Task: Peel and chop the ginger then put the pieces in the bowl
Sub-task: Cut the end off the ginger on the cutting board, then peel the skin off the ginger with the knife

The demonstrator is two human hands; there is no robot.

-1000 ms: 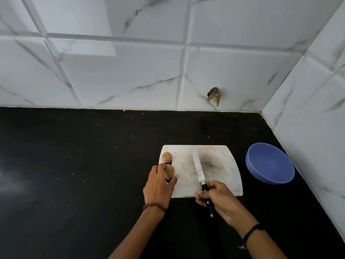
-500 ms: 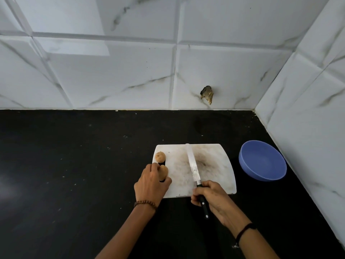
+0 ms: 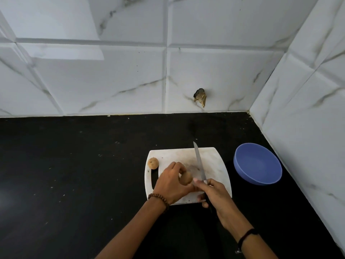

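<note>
Kitchen: tiled wall (image 3: 112, 81), chopping board (image 3: 214, 161), counter (image 3: 74, 174).

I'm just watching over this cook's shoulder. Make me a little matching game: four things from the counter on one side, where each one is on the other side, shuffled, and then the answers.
Things
1. knife
2. blue bowl
3. held ginger piece
4. loose ginger piece

Places
A. lying alone at the cutting board's far left corner
B. in the left hand's fingers, over the board
C. gripped by the right hand, blade pointing away
D. on the black counter, right of the board

Pairs: 1-C, 2-D, 3-B, 4-A
</note>
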